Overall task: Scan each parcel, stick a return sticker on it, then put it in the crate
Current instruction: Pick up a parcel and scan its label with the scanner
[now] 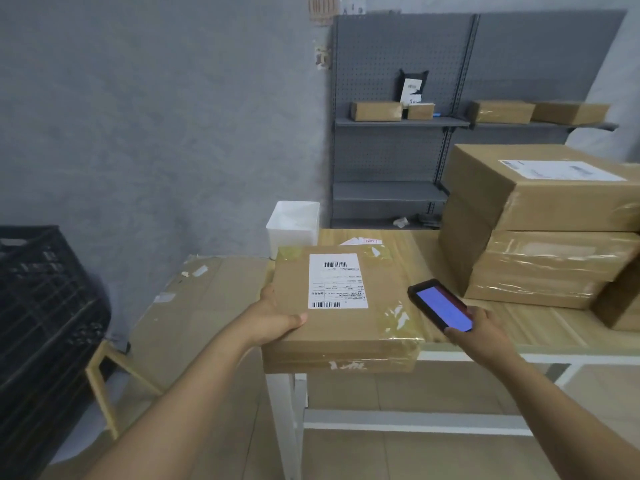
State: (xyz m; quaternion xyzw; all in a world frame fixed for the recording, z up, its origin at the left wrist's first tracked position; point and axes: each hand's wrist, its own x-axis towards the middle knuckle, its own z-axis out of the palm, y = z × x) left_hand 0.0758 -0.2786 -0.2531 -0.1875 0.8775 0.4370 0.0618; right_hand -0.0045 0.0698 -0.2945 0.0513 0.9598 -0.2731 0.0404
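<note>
Leftmost, a black crate [41, 306] stands beside open floor. Next, the left hand [277, 320] grips a flat parcel [346, 306] overhanging the tabletop [519, 327] corner. Rightward, the right hand [481, 330] holds a scanner [440, 304] beside it; stacked boxes [540, 220] crowd the far right.

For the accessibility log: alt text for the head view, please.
A person's left hand holds a flat cardboard parcel, label up, at the table edge, while the right hand holds a handheld scanner with a lit screen beside it. Stacked boxes sit at right, a black crate at left.
</note>
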